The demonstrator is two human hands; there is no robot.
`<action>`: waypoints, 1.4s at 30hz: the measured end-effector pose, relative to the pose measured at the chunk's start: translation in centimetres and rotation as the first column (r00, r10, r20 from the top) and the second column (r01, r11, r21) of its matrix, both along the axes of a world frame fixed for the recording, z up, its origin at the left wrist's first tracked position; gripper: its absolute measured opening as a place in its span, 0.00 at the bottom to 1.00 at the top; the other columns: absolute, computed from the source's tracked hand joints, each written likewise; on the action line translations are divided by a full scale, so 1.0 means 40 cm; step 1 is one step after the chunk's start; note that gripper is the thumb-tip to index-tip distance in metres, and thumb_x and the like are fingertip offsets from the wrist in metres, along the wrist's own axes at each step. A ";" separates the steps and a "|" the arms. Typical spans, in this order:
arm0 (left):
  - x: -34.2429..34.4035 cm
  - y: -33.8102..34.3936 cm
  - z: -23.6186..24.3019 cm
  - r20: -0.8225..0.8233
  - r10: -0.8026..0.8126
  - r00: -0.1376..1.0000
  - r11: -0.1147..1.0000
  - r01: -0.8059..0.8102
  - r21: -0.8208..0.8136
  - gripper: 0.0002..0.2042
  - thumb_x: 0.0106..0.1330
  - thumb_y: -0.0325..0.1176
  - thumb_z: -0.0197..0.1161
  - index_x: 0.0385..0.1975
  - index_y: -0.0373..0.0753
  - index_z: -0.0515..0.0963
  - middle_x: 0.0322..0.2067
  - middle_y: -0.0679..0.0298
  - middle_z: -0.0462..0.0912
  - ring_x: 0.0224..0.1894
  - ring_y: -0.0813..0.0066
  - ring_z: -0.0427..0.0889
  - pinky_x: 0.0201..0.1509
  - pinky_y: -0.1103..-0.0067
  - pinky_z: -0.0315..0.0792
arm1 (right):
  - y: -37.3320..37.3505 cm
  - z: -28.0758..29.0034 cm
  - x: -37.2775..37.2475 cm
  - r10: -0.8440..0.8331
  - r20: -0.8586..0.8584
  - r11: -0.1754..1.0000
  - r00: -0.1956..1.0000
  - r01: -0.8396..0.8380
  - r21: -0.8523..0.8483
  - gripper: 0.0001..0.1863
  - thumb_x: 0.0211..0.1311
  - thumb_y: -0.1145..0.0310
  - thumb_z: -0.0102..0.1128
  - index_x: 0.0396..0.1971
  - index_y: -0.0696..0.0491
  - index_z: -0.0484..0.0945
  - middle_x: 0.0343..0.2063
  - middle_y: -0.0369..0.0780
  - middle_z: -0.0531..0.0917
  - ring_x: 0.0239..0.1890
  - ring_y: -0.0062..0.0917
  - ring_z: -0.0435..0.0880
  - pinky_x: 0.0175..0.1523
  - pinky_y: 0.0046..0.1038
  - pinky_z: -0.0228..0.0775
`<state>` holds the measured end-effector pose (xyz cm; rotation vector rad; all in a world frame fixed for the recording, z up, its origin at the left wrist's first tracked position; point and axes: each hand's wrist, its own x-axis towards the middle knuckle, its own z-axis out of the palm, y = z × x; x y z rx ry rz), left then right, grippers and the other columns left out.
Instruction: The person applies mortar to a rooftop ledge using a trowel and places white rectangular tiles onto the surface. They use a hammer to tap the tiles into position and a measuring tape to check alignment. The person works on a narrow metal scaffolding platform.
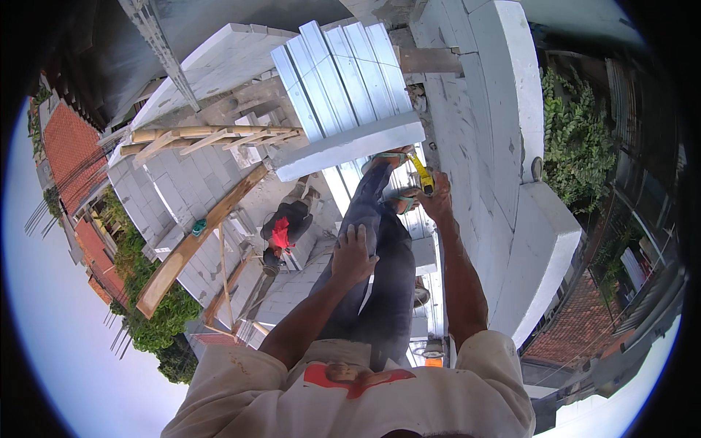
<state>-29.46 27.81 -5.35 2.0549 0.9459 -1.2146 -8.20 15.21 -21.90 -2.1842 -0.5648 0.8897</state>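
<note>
My right hand (437, 197) is closed around a tape measure. Its yellow blade (420, 169) reaches from the hand toward the end of a long white block (350, 146). That block lies across ribbed metal decking (343, 77), just beyond my sandalled feet. My left hand (354, 254) lies flat on my left leg near the knee, fingers apart, holding nothing. My legs (372, 285) are bent in dark trousers, and the right hand is close beside my right foot (406, 202).
A white block wall (475, 146) rises along my right. On the left the level drops to a lower floor, where another person (286, 226) in dark clothes with red bends down. A wooden plank (201, 241) and a bamboo ladder (219, 135) span that side.
</note>
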 end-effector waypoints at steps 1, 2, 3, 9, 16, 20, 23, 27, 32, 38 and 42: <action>-0.002 -0.007 -0.014 0.008 0.044 0.999 0.999 -0.044 0.015 0.46 0.60 0.48 0.72 0.74 0.36 0.56 0.69 0.45 0.62 0.68 0.41 0.67 0.68 0.50 0.67 | 0.038 -0.038 0.032 0.021 0.012 1.000 1.000 -0.021 -0.007 0.33 0.48 0.72 0.70 0.58 0.56 0.74 0.50 0.52 0.79 0.55 0.53 0.78 0.60 0.50 0.72; -0.004 -0.010 -0.025 0.025 0.087 0.996 0.996 -0.087 0.031 0.45 0.59 0.47 0.73 0.73 0.36 0.57 0.67 0.45 0.63 0.67 0.42 0.67 0.67 0.50 0.68 | 0.082 -0.077 0.063 0.040 0.028 0.999 0.999 -0.040 -0.011 0.33 0.48 0.71 0.70 0.59 0.57 0.73 0.51 0.53 0.79 0.55 0.54 0.78 0.61 0.51 0.72; -0.001 -0.014 -0.034 0.042 0.127 0.991 0.991 -0.129 0.047 0.45 0.58 0.46 0.73 0.73 0.36 0.59 0.66 0.46 0.64 0.65 0.42 0.68 0.66 0.51 0.68 | 0.127 -0.116 0.095 0.058 0.045 0.998 0.997 -0.057 -0.016 0.34 0.48 0.70 0.71 0.59 0.58 0.73 0.51 0.54 0.78 0.55 0.55 0.78 0.61 0.52 0.72; -0.016 -0.021 -0.082 0.099 0.300 0.949 0.947 -0.309 0.091 0.42 0.55 0.43 0.74 0.70 0.36 0.64 0.62 0.48 0.66 0.63 0.43 0.68 0.65 0.52 0.68 | 0.487 -0.319 0.222 0.175 0.089 0.946 0.980 -0.143 -0.291 0.32 0.50 0.68 0.68 0.57 0.59 0.73 0.49 0.56 0.81 0.53 0.56 0.81 0.59 0.52 0.77; -0.038 -0.003 -0.088 0.123 0.382 0.916 0.916 -0.393 0.083 0.40 0.55 0.42 0.74 0.68 0.37 0.66 0.61 0.47 0.67 0.62 0.43 0.69 0.63 0.51 0.69 | 0.740 -0.595 0.164 0.420 -0.099 0.844 0.902 -0.429 -0.322 0.23 0.50 0.61 0.73 0.43 0.59 0.82 0.41 0.50 0.87 0.45 0.43 0.88 0.52 0.39 0.81; -0.050 -0.005 -0.100 0.146 0.399 0.905 0.903 -0.416 0.107 0.40 0.55 0.42 0.75 0.68 0.38 0.67 0.60 0.47 0.67 0.61 0.43 0.69 0.62 0.51 0.69 | 0.791 -0.664 0.150 0.240 -0.323 0.935 0.915 -0.307 -0.177 0.38 0.47 0.52 0.78 0.57 0.57 0.80 0.50 0.49 0.87 0.53 0.40 0.87 0.60 0.35 0.79; -0.055 -0.013 -0.099 0.160 0.386 0.908 0.908 -0.405 0.107 0.39 0.54 0.42 0.75 0.67 0.38 0.68 0.60 0.49 0.68 0.61 0.44 0.70 0.62 0.52 0.70 | 0.705 -0.668 0.127 0.099 -0.022 0.975 0.995 -0.102 -0.198 0.32 0.52 0.63 0.76 0.58 0.54 0.79 0.49 0.48 0.88 0.53 0.37 0.88 0.58 0.34 0.80; -0.058 -0.028 -0.109 0.113 0.342 0.933 0.921 -0.356 0.155 0.38 0.54 0.44 0.74 0.66 0.38 0.69 0.60 0.50 0.68 0.61 0.45 0.70 0.63 0.53 0.69 | 0.538 -0.447 0.085 -0.084 -0.108 0.994 0.991 0.091 0.062 0.22 0.59 0.73 0.67 0.55 0.55 0.79 0.43 0.46 0.88 0.46 0.39 0.89 0.51 0.35 0.82; -0.026 -0.029 -0.097 0.050 0.235 0.971 0.953 -0.241 0.185 0.38 0.57 0.47 0.72 0.68 0.39 0.69 0.62 0.50 0.69 0.65 0.46 0.70 0.66 0.54 0.68 | 0.119 -0.116 -0.100 -0.145 -0.161 0.985 0.976 0.158 0.067 0.19 0.63 0.64 0.65 0.50 0.59 0.78 0.45 0.54 0.86 0.46 0.47 0.88 0.50 0.44 0.81; 0.011 -0.004 -0.048 0.157 0.006 0.988 0.991 -0.027 0.131 0.40 0.61 0.50 0.70 0.70 0.36 0.65 0.65 0.44 0.69 0.66 0.42 0.70 0.67 0.54 0.69 | -0.408 0.273 -0.344 -0.181 -0.314 0.921 0.932 0.048 -0.387 0.20 0.55 0.65 0.65 0.48 0.55 0.81 0.40 0.50 0.89 0.47 0.47 0.88 0.54 0.46 0.80; 0.084 0.028 -0.014 0.301 -0.265 0.916 0.961 0.276 0.006 0.38 0.65 0.45 0.66 0.72 0.34 0.63 0.64 0.39 0.72 0.64 0.38 0.74 0.67 0.54 0.71 | -0.668 0.465 -0.505 -0.419 -0.132 0.809 0.898 0.303 -0.504 0.20 0.53 0.75 0.53 0.47 0.52 0.83 0.42 0.50 0.89 0.47 0.46 0.88 0.53 0.45 0.80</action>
